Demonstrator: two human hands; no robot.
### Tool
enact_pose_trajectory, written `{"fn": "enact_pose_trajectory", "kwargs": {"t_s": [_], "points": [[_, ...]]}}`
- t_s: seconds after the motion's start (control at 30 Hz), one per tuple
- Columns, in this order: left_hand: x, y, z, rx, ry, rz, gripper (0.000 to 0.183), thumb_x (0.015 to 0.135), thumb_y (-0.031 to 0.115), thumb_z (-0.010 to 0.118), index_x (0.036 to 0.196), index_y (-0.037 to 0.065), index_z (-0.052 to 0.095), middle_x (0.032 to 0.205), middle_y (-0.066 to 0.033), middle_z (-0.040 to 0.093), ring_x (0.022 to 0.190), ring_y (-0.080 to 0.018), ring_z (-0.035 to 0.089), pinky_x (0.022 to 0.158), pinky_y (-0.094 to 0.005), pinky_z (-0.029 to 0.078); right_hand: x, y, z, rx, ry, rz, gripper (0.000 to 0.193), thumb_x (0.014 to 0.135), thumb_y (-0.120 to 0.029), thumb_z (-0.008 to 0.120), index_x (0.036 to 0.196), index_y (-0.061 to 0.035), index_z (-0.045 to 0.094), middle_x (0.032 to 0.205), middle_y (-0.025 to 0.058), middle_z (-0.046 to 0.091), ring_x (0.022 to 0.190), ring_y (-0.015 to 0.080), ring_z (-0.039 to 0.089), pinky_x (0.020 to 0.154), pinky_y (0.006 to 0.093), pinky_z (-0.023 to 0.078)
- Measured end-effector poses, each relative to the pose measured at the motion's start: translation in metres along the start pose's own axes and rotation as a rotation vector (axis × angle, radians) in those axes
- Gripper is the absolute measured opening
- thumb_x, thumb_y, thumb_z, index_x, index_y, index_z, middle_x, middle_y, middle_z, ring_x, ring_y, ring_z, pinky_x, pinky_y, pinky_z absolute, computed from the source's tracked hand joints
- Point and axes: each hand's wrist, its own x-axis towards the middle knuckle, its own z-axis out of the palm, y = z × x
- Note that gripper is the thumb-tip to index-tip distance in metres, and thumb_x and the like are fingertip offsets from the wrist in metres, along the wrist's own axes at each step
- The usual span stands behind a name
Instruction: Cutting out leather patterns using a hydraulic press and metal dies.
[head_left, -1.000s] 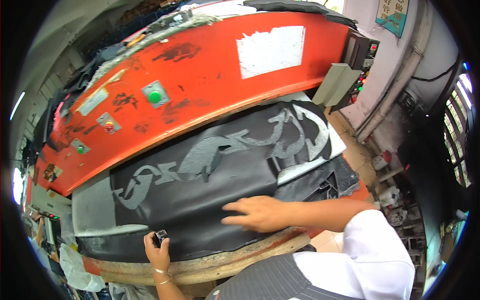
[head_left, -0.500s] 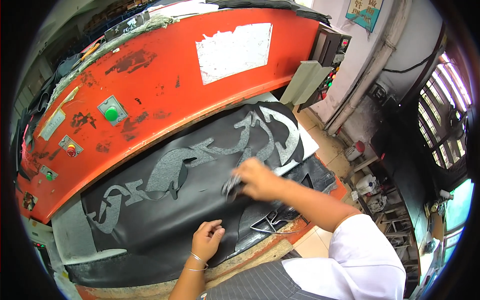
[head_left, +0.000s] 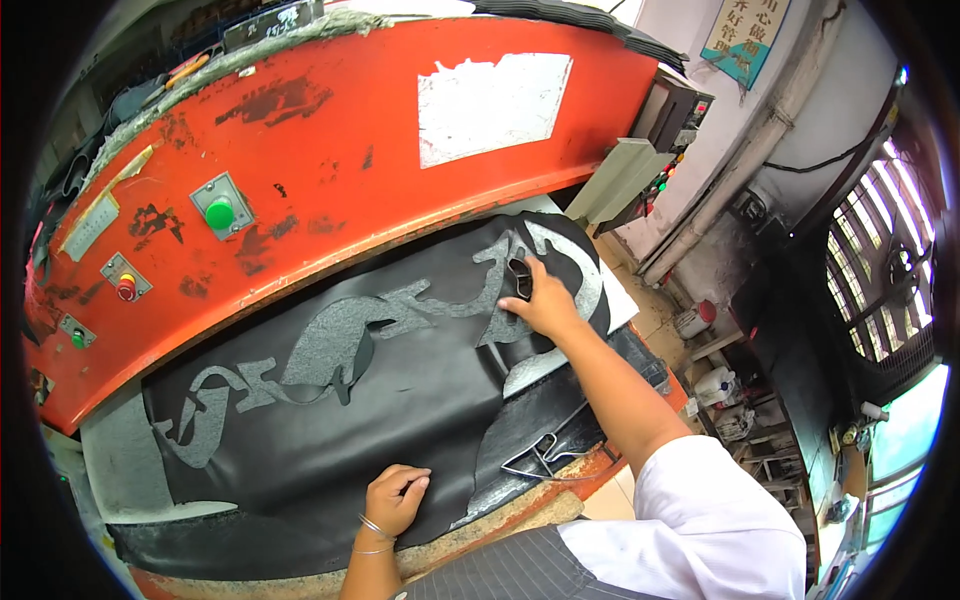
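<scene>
Edges first: the orange press beam (head_left: 370,190) spans the whole back edge of the bed, its lower lip just behind the black sheet (head_left: 400,415). A worn front rail (head_left: 535,515) bounds the near side. Between my hands lies a broad uncut stretch of sheet; the cut-out shapes, grey within, run in a row along its back half. At the right end a corner of the white board (head_left: 619,297) projects past the sheet. A metal outline frame (head_left: 543,457) lies near the front right corner of the bed, well apart from both hands.

My right arm reaches from the front edge toward the back right corner, forearm slanting over the bed's right end. My right hand (head_left: 547,303) has thumb and fingers clamped on a small dark cutter (head_left: 522,283), located among the cut-outs toward the sheet's right end. Its long axis runs roughly back to front; whether it touches the sheet I cannot tell.

My left hand (head_left: 394,498) is low over the sheet near the front rail, fingers curled, thumb beside the forefinger; whether they meet I cannot tell.
</scene>
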Motion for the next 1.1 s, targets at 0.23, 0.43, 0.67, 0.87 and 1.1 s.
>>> {"fn": "enact_pose_trajectory", "kwargs": {"t_s": [0.23, 0.43, 0.67, 0.87, 1.1], "points": [[0.016, -0.008, -0.012, -0.048, -0.052, -0.01, 0.012, 0.081, 0.006, 0.07, 0.093, 0.001, 0.071, 0.084, -0.0117, 0.069, 0.073, -0.0215, 0.066, 0.068, -0.029, 0.052, 0.003, 0.048, 0.007, 0.131, -0.054, -0.269, 0.062, 0.078, -0.031, 0.075, 0.135, -0.0216, 0.052, 0.137, 0.018, 0.051, 0.132, 0.0334, 0.041, 0.109, 0.0466, 0.026], [0.007, 0.002, -0.011, -0.038, -0.038, -0.047, 0.015, 0.081, 0.006, 0.07, 0.095, 0.001, 0.071, 0.086, -0.012, 0.068, 0.073, -0.0201, 0.066, 0.068, -0.0274, 0.052, 0.005, 0.033, 0.005, 0.168, -0.071, -0.271, 0.064, 0.076, -0.035, 0.076, 0.134, -0.0235, 0.053, 0.137, 0.021, 0.05, 0.132, 0.0334, 0.042, 0.109, 0.0472, 0.028], [-0.001, 0.019, -0.094, -0.278, 0.376, -0.237, 0.016, 0.088, 0.007, 0.063, 0.103, 0.001, 0.065, 0.093, -0.0058, 0.065, 0.08, -0.0113, 0.059, 0.074, -0.0242, 0.049, -0.018, 0.005, -0.034, 0.018, 0.23, -0.399, 0.077, 0.071, -0.037, 0.08, 0.137, -0.0142, 0.049, 0.134, 0.0173, 0.051, 0.123, 0.0374, 0.046, 0.104, 0.048, 0.033], [0.021, -0.044, -0.308, -0.069, 1.128, -0.154, 0.046, 0.093, 0.021, 0.06, 0.133, 0.001, 0.05, 0.124, -0.009, 0.057, 0.102, -0.0136, 0.055, 0.085, -0.027, 0.046, -0.052, -0.19, -0.029, 0.475, -0.125, -0.537, 0.068, 0.081, -0.041, 0.073, 0.133, -0.0039, 0.049, 0.125, 0.0179, 0.058, 0.116, 0.0312, 0.058, 0.099, 0.0396, 0.046], [0.015, -0.062, -0.504, 0.458, 1.343, -0.045, 0.071, 0.095, 0.02, 0.052, 0.151, -0.003, 0.014, 0.158, -0.0187, 0.015, 0.146, -0.0269, 0.018, 0.116, -0.0337, 0.015, -0.006, -0.381, -0.012, 0.572, 0.02, -0.726, 0.039, 0.087, -0.033, 0.063, 0.106, -0.0059, 0.042, 0.091, 0.0163, 0.065, 0.084, 0.04, 0.064, 0.068, 0.0505, 0.049]]}}
